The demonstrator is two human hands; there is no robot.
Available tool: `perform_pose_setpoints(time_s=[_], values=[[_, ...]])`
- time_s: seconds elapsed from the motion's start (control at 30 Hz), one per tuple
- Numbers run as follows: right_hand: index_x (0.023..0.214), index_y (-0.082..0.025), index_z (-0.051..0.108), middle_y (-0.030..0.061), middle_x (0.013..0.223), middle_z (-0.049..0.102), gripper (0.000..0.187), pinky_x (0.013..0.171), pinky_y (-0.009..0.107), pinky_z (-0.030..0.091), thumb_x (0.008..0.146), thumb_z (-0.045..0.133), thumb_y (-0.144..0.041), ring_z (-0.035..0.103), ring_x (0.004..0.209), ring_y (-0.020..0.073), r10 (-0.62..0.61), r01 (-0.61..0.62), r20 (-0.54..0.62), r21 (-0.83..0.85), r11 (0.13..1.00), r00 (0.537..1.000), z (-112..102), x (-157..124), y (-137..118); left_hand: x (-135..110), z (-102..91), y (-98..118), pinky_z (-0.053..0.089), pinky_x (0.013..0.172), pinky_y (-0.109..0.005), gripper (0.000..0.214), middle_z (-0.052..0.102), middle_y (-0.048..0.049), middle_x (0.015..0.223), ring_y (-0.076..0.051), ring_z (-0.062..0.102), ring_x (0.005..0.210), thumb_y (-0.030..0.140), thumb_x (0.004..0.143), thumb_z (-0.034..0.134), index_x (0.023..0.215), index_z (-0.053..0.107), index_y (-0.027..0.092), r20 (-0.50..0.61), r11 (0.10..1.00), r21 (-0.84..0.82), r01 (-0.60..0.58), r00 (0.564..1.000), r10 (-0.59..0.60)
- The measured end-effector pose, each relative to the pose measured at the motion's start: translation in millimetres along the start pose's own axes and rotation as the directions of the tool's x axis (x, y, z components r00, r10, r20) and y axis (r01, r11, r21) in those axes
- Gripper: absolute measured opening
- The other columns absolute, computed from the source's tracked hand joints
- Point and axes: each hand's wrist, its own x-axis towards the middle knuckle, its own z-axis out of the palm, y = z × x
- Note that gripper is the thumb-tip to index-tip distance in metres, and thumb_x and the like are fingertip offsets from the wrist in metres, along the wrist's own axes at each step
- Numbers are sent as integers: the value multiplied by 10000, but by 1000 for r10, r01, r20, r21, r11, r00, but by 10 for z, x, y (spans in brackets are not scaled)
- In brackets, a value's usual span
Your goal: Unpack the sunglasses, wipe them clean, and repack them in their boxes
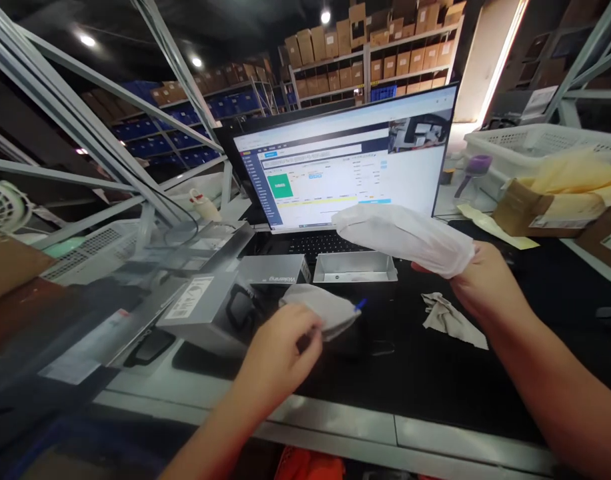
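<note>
My left hand [280, 350] pinches the near edge of a light grey cloth pouch [325, 308], which has a small blue tip at its right end. My right hand [485, 277] is closed on the right end of a white translucent wrapping bag [405, 237], held up in front of the screen; what the bag contains, if anything, does not show. Behind the pouch an open grey box tray [355, 279] sits beside a closed grey printed box [273, 267]. A crumpled greyish cloth scrap [450, 320] lies below my right wrist.
A monitor [345, 167] stands at the back with a black keyboard [328, 243] before it. Grey boxes [200, 313] are stacked at left. Cardboard boxes [540, 207] and a white basket [540, 137] stand at right. The table's metal edge [345, 417] runs nearest me.
</note>
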Motion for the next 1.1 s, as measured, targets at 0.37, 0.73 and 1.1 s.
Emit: perform_pose_setpoints(time_s=[0.37,0.73,1.1], values=[[1170,-277,749,29,1201,748,508,790,344,644,682,876,-219,669,1163,305,134,-137,51,56,989,990,166,-159,-66,-427,491,-78,534,726,-330,162,669,-89,1035,-213,657,908,173,951,442,1018,589,193,-506,966,124,226,852,-134],[1199,-342,720,-7,1307,696,541,714,339,658,683,867,-277,634,1226,339,237,-241,110,27,970,965,45,-362,-265,-235,391,-86,579,875,-373,352,693,-94,1158,-235,615,1038,23,899,463,1059,731,186,-446,980,181,83,895,6],[1163,-335,750,25,1197,751,517,700,383,659,663,873,-283,700,1102,337,228,-242,168,63,968,959,105,-448,-186,-156,327,-90,583,804,-367,410,713,-83,1185,-275,612,1033,53,906,474,1258,656,156,-388,938,255,234,913,-122]])
